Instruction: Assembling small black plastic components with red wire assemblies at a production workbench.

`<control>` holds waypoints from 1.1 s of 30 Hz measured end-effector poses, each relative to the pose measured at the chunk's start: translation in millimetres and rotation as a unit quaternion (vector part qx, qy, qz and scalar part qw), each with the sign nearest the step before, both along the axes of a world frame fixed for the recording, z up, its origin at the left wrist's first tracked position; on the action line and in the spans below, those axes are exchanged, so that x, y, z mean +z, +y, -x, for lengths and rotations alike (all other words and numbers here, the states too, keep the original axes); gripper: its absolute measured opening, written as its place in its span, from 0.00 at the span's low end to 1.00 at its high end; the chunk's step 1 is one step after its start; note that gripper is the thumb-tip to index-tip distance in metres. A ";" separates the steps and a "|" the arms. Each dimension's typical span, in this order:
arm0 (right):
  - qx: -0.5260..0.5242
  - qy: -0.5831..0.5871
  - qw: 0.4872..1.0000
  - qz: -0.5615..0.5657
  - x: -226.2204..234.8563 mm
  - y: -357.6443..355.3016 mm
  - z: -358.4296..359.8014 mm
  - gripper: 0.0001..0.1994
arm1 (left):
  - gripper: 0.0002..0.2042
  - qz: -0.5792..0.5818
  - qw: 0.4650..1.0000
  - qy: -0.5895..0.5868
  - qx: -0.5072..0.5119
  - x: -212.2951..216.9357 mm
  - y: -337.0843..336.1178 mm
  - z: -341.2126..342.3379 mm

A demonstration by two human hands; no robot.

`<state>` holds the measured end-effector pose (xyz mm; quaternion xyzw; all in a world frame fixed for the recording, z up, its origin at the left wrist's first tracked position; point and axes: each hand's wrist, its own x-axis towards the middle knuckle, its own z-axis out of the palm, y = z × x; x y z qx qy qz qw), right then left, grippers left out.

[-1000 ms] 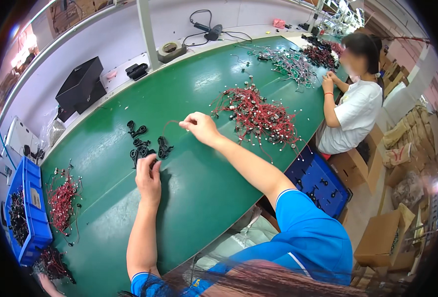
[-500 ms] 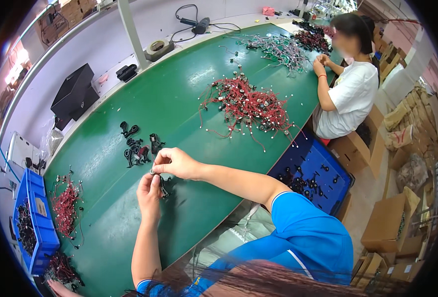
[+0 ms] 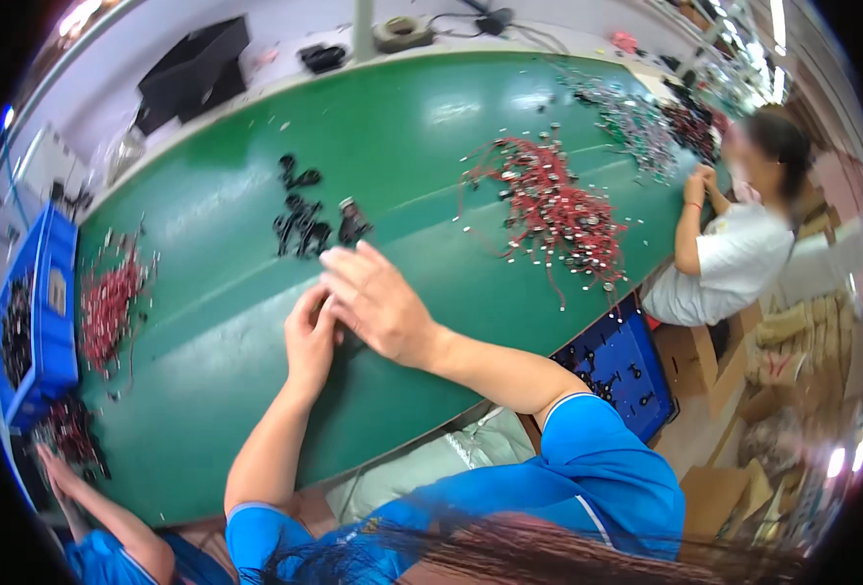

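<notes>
Hands (image 3: 353, 317) are brought together on the green table (image 3: 207, 390), finger closure hidden; a small part could be dropped among black connectors (image 3: 305, 222).

An assembly workshop, as I see it.
A long green counter (image 3: 227, 224) carries heaps of red wired parts (image 3: 558, 210) and small black plastic pieces (image 3: 305, 219); blue plastic bins (image 3: 46, 283) flank it, with seated co-workers (image 3: 733, 253) alongside.

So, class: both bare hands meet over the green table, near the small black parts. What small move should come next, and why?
Probably lift the right hand slightly aside. It overlaps the left hand above the green table, hiding whatever sits between the fingers; the cluster of small black parts lies just beyond, apart from both hands.
</notes>
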<state>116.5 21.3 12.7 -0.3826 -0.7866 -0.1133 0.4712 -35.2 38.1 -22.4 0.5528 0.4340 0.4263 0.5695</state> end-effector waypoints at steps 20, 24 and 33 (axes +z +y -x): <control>-0.058 0.058 0.948 0.306 -10.0 -4.1 -14.5 0.07 | 0.16 -0.091 0.994 -0.063 0.001 -3.6 -6.0 -11.8; -0.052 0.095 0.926 0.362 -9.3 -6.1 -15.1 0.03 | 0.16 -0.048 0.993 -0.104 0.022 -4.4 -2.0 -11.2; -0.031 0.109 0.902 0.417 -11.2 -5.2 -14.0 0.03 | 0.17 -0.070 0.995 -0.064 0.016 -7.8 -1.5 -8.8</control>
